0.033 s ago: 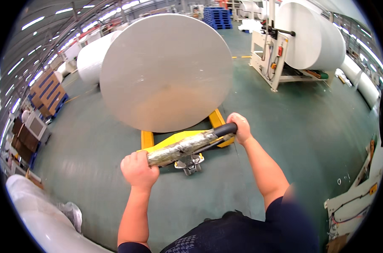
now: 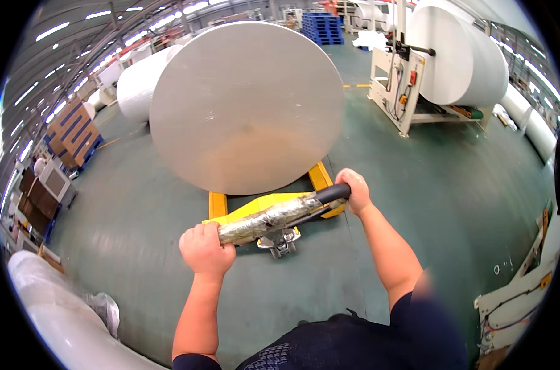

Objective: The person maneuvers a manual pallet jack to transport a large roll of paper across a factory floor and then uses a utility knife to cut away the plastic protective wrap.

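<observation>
My left hand (image 2: 207,249) is wrapped round the left end of a pallet jack handle (image 2: 271,219), which is covered in shiny wrinkled wrap. Round its black right end (image 2: 333,193) my right hand (image 2: 354,190) is closed. The handle slants up to the right. Below it show the yellow pallet jack (image 2: 264,202) and its small steering wheels (image 2: 280,245). A huge pale roll (image 2: 249,105) lies over the yellow forks, its flat round end toward me. That roll hides most of the forks.
At the right, another big white roll (image 2: 459,55) is beside a cream metal stand (image 2: 396,86). Machine parts (image 2: 514,302) stand at the lower right. A wrapped roll (image 2: 58,305) lies at the lower left. Farther off are stacked cardboard (image 2: 73,132), a white roll (image 2: 138,86) and blue pallets (image 2: 322,28).
The whole view has shifted very slightly, with things appearing a little farther right and lower. Both hands keep their hold on the handle.
</observation>
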`<state>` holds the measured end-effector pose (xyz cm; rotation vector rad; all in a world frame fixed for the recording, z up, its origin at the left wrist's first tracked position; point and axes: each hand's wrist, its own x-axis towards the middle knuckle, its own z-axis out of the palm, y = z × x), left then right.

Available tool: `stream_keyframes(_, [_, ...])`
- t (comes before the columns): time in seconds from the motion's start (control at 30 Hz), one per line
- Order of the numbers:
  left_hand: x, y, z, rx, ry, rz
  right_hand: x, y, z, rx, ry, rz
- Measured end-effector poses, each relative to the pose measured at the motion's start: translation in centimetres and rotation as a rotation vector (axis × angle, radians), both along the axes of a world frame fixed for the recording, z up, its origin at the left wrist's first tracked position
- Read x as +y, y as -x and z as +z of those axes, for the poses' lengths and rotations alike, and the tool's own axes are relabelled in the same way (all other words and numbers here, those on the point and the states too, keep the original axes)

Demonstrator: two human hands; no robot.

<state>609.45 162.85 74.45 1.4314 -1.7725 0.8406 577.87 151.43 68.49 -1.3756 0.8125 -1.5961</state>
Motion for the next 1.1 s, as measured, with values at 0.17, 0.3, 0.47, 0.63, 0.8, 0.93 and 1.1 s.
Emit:
stream_keyframes(0.17, [2.6,0.1,2.1,0.007,-0.091,0.021,2.5,0.3,1.4,-0.011,-0.107,0.046])
stream_keyframes(0.3, [4.3,0.5,7.8,0.241,-0.903,-0.040,2.5,0.2,1.4,0.034,-0.090,0.058])
stream_keyframes(0.47, [1.5,1.0,7.5,0.485,-0.699,0.258,2.0,-0.6,2.0,-0.127,-0.147,0.125])
stream_keyframes(0.63, [-2.7,-1.9,6.9,0.506,-0.423,0.169,-1.4,-4.0,4.1,-0.143,-0.106,0.101])
stream_keyframes(0.8, [-6.9,-7.6,6.7,0.398,-0.270,0.169,-4.4,-6.5,6.7,-0.145,-0.192,0.083])
stream_keyframes(0.93, [-10.4,-7.3,4.3,0.367,-0.246,0.136,-6.2,-5.6,4.9,-0.067,-0.185,-0.045])
stream_keyframes(1.1, [-10.7,-11.8,2.8,0.374,0.019,0.056,-5.3,-7.7,6.0,0.027,-0.238,-0.116])
